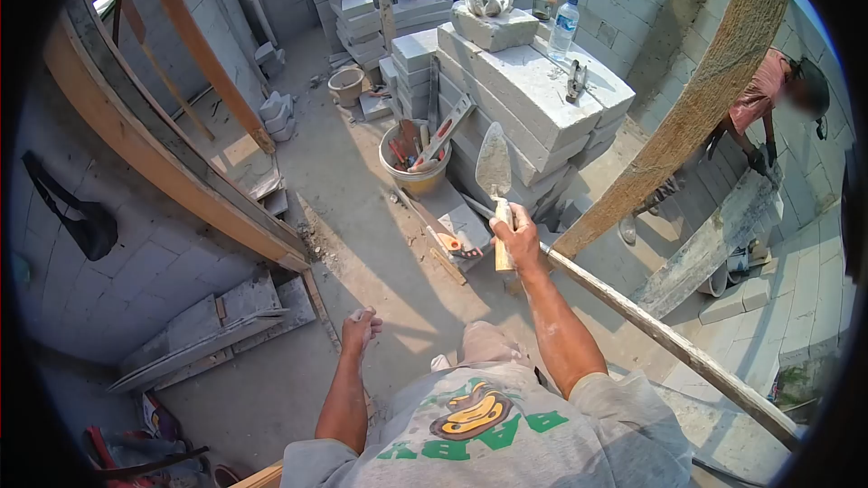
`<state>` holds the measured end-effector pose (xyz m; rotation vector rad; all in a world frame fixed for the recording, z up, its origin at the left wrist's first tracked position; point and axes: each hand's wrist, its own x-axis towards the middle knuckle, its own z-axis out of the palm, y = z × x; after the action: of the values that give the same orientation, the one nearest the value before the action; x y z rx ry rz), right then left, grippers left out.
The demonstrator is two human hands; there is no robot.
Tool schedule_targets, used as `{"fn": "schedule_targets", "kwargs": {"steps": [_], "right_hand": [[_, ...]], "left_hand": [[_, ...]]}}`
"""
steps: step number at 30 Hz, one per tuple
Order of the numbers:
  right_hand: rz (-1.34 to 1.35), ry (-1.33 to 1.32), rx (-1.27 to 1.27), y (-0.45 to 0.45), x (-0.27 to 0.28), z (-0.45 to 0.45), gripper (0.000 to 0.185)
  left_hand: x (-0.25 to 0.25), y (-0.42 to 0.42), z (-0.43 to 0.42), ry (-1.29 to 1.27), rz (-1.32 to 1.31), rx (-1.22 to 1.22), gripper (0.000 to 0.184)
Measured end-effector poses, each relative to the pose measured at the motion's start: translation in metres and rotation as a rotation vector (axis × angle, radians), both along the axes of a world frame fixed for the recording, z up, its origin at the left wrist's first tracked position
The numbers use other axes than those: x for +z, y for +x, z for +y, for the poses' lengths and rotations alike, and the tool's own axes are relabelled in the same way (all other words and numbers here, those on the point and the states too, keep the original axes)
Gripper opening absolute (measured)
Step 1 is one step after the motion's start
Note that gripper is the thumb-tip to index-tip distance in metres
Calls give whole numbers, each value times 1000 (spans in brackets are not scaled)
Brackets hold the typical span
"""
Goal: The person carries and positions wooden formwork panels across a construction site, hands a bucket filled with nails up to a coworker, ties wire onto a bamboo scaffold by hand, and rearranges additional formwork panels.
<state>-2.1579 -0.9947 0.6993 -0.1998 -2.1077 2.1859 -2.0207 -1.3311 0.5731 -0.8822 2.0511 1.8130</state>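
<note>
My right hand (517, 233) is wrapped round the wooden handle of a trowel (493, 163), whose pointed blade is coated with pale mortar and points up and away from me. My left hand (360, 330) hangs over the floor at my left side, its fingers curled in, with nothing showing in them. Beyond the trowel stands a stack of pale blocks (515, 90). To its left a bucket (416, 176) holds several tools, among them a spirit level (443, 134).
A long wooden pole (669, 339) slants across my right side, below a thick slanting timber (669, 140). A handsaw (432, 221) lies near the bucket. On the block stack are a water bottle (563, 30) and a clamp-like tool (576, 81). A co-worker (764, 95) bends over a board at right.
</note>
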Motion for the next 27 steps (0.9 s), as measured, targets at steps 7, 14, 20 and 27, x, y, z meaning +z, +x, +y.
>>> {"fn": "schedule_targets", "kwargs": {"steps": [7,14,20,27], "right_hand": [[-22,585,-316,-211,14,78,49],[-197,1107,-306,-319,58,127,43],[-329,1399,-494,-358,51,130,37],[-243,1474,-519,-360,35,122,38]], "left_hand": [[14,-57,-24,93,28,244,34],[1,-71,-1,199,-228,230,33],[12,-145,-15,61,-71,321,36],[9,-178,13,-120,-177,42,39]]}}
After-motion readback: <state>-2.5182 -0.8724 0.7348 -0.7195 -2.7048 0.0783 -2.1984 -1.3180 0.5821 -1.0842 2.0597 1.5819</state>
